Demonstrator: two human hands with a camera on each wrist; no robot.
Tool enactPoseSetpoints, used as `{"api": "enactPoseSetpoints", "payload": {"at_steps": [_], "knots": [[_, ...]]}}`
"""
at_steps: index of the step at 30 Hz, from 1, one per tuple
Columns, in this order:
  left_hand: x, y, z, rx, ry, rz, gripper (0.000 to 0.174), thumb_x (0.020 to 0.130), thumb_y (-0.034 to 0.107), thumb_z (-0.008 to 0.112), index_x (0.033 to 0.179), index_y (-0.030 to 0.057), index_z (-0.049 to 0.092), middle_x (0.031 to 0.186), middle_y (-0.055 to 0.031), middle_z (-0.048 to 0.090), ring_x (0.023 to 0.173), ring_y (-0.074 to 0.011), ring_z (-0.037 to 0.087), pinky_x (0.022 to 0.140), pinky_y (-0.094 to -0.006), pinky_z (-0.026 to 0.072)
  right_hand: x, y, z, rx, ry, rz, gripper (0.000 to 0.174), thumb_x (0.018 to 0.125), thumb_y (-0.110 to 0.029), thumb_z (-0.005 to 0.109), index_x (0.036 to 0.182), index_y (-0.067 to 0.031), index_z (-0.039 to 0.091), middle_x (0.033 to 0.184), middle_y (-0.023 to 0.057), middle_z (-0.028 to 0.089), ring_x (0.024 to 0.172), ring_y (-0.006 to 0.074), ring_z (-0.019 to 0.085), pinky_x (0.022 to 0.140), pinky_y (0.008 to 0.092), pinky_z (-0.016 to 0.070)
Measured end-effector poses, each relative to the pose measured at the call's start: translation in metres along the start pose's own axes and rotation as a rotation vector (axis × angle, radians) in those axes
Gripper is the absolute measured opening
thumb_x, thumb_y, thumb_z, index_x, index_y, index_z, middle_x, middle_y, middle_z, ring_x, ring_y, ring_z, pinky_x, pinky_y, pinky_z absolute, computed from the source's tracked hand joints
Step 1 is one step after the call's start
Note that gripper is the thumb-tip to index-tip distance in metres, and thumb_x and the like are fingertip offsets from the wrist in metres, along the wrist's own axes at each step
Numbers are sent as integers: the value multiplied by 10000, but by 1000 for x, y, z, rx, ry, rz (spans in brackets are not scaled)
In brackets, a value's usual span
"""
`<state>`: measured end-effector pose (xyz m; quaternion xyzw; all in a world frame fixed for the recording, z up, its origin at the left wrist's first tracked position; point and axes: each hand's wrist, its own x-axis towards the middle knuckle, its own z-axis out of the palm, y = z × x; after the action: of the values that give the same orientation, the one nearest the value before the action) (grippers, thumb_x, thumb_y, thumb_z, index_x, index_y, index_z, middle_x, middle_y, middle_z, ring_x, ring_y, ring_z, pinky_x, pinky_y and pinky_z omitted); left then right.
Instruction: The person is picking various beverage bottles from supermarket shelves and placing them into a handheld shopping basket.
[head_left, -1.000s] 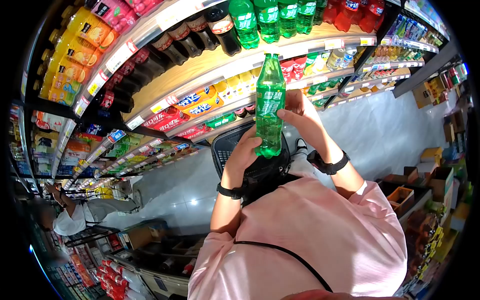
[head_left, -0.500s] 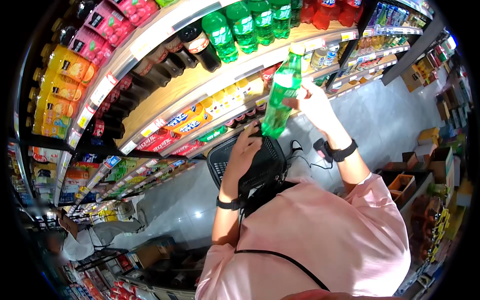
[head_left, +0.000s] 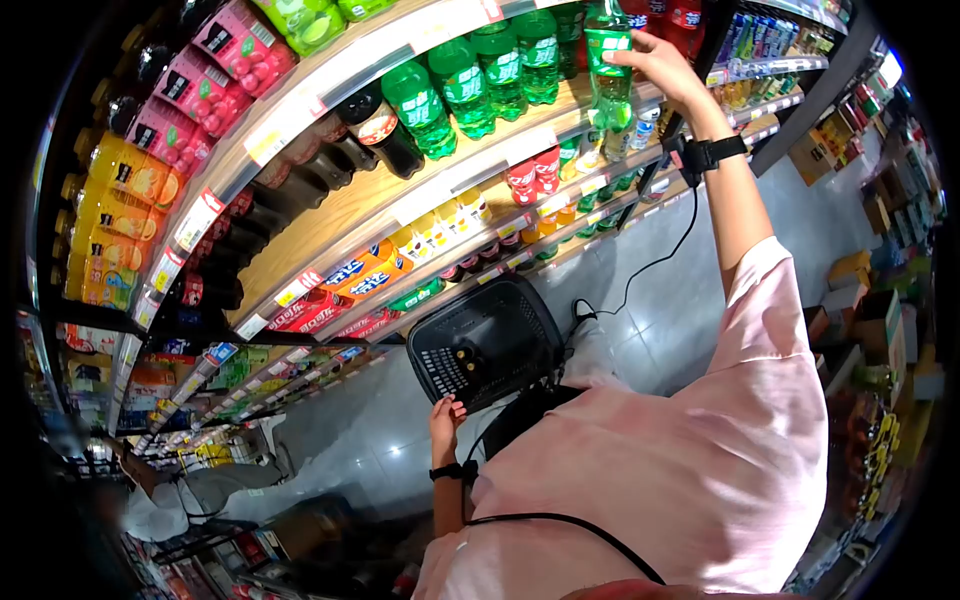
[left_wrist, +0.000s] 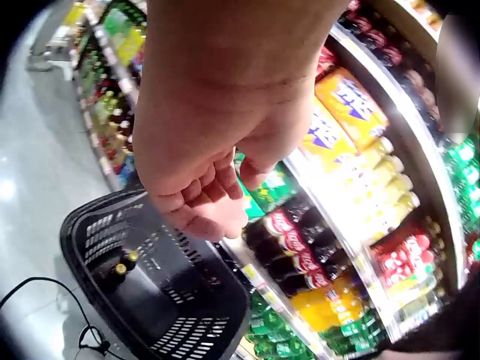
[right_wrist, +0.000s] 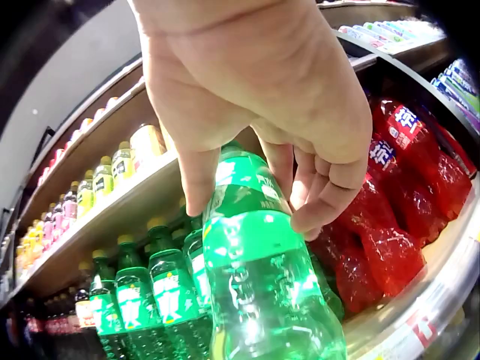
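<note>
In the head view the right hand (head_left: 665,72) holds a green bottle (head_left: 610,80) at the shelf's front, at the right end of a row of green bottles (head_left: 465,85). The right wrist view shows thumb and fingers of the right hand (right_wrist: 259,112) around the upper part of the bottle (right_wrist: 262,262), with red bottles (right_wrist: 382,240) to its right. Low down, the left hand (head_left: 446,420) is by the rim of a black basket (head_left: 500,330). Its fingers hang loosely curled with nothing in them, above the basket (left_wrist: 157,277) in the left wrist view (left_wrist: 217,150).
Shelves of drinks run across the top and left, with dark bottles (head_left: 380,130) beside the green ones. A cable (head_left: 650,262) hangs from the right wrist. Small gold-capped items (left_wrist: 121,268) lie in the basket. Another person (head_left: 165,510) is at the lower left; cardboard boxes (head_left: 880,325) stand at the right.
The right hand has carried the green bottle up and right to the shelf. The left hand has come off the bottle and dropped down towards the basket. More of the basket shows.
</note>
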<state>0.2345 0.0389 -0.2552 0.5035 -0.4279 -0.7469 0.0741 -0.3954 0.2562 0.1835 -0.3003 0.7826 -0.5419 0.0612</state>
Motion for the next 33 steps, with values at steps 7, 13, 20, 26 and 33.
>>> {"api": "enactPoseSetpoints", "payload": {"at_steps": [7,13,20,26,33], "knots": [[-28,-80,-26,131,142,-286,210,989,214,554,1115,69,640,894,-83,689,716,-187,666,589,-300,523,51,33,2,-41,20,-113,652,763,-327,852,1292,-20,623,1120,82,708,995,150,647,893,287,494],[-35,-136,-44,248,-33,-426,245,987,229,555,1113,45,659,970,-101,708,823,-205,705,642,-305,550,63,39,12,-34,23,-146,512,827,-245,807,1245,-9,629,1078,68,707,979,127,642,882,274,500],[-25,-118,-16,440,-61,-264,272,984,194,516,1148,43,672,986,-99,700,817,-209,684,675,-339,565,67,51,28,25,-67,-236,566,865,-146,750,1348,24,508,1225,128,662,1139,200,617,997,315,465],[19,-150,-26,607,-187,-95,272,976,228,529,1121,54,680,987,-77,687,796,-198,662,643,-327,549,80,76,32,39,-95,-336,491,923,-142,697,1331,33,487,1280,148,630,1173,210,606,1026,336,467],[-5,-127,-11,483,-67,-308,238,956,218,541,1040,61,700,936,-75,660,724,-180,617,590,-305,511,83,81,34,15,-86,-394,483,933,-157,689,1328,35,490,1281,150,629,1180,215,604,1023,331,466]]}}
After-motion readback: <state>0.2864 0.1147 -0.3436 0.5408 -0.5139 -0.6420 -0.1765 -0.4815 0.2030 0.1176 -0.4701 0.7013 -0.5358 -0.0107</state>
